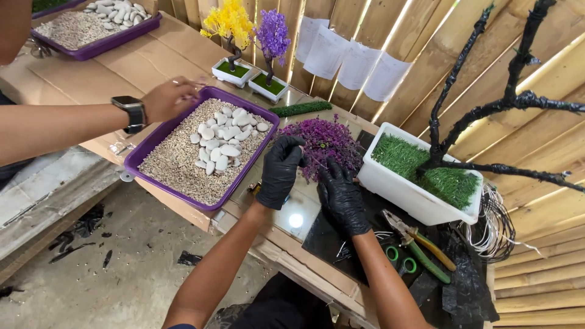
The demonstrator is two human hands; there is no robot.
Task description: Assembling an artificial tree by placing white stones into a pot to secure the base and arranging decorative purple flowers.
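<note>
1. Left hand (280,172) and right hand (341,196), both in black gloves, close around a purple foliage cluster (326,144) held above the tabletop
2. Bare black tree (487,109) in the white planter (408,195) carries no foliage yet
3. Two small trees, yellow (230,24) and purple (272,35), stand finished

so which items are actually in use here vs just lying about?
In use:
left hand
right hand
purple foliage

Lying about:
pliers
pebble tray, with another person's hand at its rim
white planter
wire coil
two small trees
</note>
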